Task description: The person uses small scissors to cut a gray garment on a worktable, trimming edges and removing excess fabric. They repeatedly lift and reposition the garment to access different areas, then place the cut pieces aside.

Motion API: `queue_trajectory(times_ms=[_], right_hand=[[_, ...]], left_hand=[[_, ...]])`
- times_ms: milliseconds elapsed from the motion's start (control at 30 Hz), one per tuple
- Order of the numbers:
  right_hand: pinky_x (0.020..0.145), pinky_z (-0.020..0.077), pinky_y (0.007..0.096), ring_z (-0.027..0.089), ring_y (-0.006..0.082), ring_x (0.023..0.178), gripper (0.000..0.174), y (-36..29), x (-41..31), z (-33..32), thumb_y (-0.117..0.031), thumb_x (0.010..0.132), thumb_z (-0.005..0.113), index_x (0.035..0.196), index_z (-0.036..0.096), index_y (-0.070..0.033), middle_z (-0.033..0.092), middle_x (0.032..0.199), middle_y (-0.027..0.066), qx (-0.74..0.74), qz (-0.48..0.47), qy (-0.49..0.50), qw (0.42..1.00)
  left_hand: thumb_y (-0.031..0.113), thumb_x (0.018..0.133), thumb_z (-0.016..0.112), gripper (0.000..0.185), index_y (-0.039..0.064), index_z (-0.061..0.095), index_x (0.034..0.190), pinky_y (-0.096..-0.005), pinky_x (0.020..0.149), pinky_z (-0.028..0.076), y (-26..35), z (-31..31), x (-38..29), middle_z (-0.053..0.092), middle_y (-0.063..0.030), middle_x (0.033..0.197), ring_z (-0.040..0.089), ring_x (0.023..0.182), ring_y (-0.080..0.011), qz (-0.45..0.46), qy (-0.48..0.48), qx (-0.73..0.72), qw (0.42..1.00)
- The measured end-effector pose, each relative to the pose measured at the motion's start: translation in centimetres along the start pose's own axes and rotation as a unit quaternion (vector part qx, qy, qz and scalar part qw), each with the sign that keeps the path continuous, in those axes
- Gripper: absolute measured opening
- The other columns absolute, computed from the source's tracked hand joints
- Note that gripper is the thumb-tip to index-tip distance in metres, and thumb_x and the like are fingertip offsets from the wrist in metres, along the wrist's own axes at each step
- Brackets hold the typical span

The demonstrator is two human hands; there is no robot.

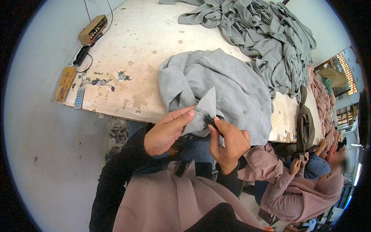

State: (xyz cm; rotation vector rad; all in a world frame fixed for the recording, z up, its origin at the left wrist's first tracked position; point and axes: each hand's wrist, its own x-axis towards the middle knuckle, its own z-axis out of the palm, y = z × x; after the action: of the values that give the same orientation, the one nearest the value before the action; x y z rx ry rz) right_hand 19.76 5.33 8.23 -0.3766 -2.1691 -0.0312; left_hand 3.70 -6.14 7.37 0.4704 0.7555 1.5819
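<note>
A light grey garment (214,69) lies bunched over the table's front edge, with small button-like dots on its right part. My left hand (171,127) grips a pointed end of its cloth (209,100) between thumb and fingers. Pinched in my right hand (230,142) is a small dark tool (210,120), its tip against a seam in that cloth. The fingers cover most of the tool, so its exact kind cannot be told.
On the pale worn table (139,58), a heap of grey garments (261,34) lies at the back right. A remote control (79,98), a wooden block (65,84) and a brown box with knobs (93,29) line the left edge. Co-workers (301,194) sit at right, near pink cloth (321,104).
</note>
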Motion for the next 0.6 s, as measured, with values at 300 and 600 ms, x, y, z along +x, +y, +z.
queue_trajectory(times_ms=[300,600], right_hand=[[0.063,0.0426,0.0264,0.064,0.0121,0.067,0.034,0.4,-0.7,1.2,-0.017,0.079,0.083,0.108,0.07,-0.006,0.074,0.096,0.0116,0.26,0.133,0.102,0.951],[0.055,0.0333,0.0139,0.039,-0.0025,0.058,0.08,2.7,-0.5,1.3,0.007,0.073,0.08,0.146,0.047,0.0,0.064,0.131,0.0122,0.573,0.409,-0.072,0.707]], left_hand=[[0.022,0.107,0.052,0.045,-0.005,0.048,0.143,-0.0261,0.107,0.041,0.9,0.2,0.1,0.061,-0.0094,0.135,0.055,0.124,-0.0127,0.004,-0.001,0.086,0.996],[0.005,0.065,0.075,0.021,0.018,0.072,0.081,-0.0343,0.073,0.045,4.4,-0.8,-1.2,0.07,0.0069,0.092,0.067,0.089,-0.0205,0.337,0.049,0.68,0.65]])
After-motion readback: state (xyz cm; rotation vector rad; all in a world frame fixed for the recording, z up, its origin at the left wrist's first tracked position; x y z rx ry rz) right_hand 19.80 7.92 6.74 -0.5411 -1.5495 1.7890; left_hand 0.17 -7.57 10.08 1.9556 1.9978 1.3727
